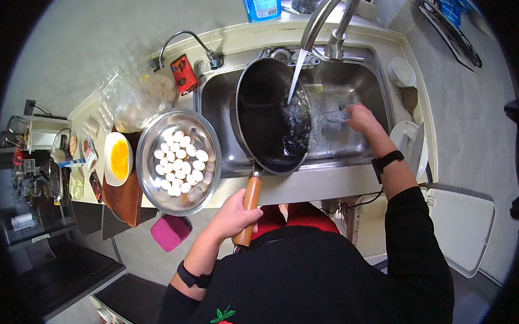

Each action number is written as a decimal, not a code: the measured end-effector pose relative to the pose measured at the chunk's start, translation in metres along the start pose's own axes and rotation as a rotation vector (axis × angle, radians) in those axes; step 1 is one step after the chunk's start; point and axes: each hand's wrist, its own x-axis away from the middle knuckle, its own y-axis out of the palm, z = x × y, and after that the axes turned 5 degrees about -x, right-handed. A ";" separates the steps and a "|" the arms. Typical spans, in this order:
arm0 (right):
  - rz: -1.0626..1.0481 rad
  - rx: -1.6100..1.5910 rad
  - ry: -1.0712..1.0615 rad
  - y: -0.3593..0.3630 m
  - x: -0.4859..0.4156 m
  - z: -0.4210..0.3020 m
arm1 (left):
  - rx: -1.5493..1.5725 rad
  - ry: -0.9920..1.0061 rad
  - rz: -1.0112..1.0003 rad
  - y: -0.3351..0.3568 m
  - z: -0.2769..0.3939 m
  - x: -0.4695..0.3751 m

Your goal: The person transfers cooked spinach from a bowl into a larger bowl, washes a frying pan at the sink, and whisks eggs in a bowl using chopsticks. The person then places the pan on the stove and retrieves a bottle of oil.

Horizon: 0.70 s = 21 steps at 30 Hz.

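Note:
My left hand (235, 214) grips the wooden handle (252, 188) of a dark wok (262, 106). The wok is tilted over the steel sink (220, 133), and its handle comes over the front edge towards me. Water from the tap (319, 20) runs into the wok's right part and ripples there. To the right of the wok, my right hand (361, 117) holds a greyish cloth (337, 116) low in the sink. Splashing water partly blurs that cloth.
Left of the sink stands a steel bowl (144, 174) of small white eggs. Beyond it, a white dish (110, 175) of yellow liquid rests on a wooden board (124, 205). Plates (398, 135) and a lidded tub (402, 71) line the right side. A blue bottle (262, 5) stands behind.

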 end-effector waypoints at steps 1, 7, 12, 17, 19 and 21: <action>0.013 -0.096 -0.032 0.000 0.000 0.000 | -0.036 0.002 0.039 -0.001 0.003 0.004; -0.213 -0.444 -0.056 0.005 -0.018 -0.044 | -0.170 0.030 0.291 -0.001 0.013 0.025; -0.287 -1.631 0.236 0.004 -0.038 -0.132 | -0.199 0.063 0.388 -0.003 0.015 0.033; -0.182 -2.080 0.315 -0.016 -0.071 -0.178 | -0.083 0.100 0.352 -0.001 0.019 0.043; -0.244 -2.063 0.306 -0.021 -0.080 -0.179 | -0.001 0.084 0.299 -0.002 0.022 0.045; -0.209 -1.965 0.231 -0.022 -0.084 -0.173 | 0.069 0.089 0.223 -0.003 0.024 0.045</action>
